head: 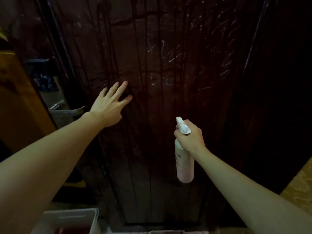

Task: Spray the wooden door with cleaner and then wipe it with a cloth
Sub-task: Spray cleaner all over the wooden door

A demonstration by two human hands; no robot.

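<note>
The dark brown wooden door (160, 73) fills the middle of the view, with pale streaks across its upper right part. My left hand (109, 103) reaches out with straight, spread fingers whose tips lie at the door's surface. My right hand (190, 135) grips the neck of a white and pink spray bottle (184, 164), its nozzle pointing up at the door. The bottle's body hangs below my fist. No cloth is in sight.
A metal lever handle (67, 111) sits at the door's left edge, beside a yellow-brown wooden surface (18, 102). A pale plastic bin (72, 217) stands on the floor at lower left. Patterned yellow flooring (298, 186) shows at lower right.
</note>
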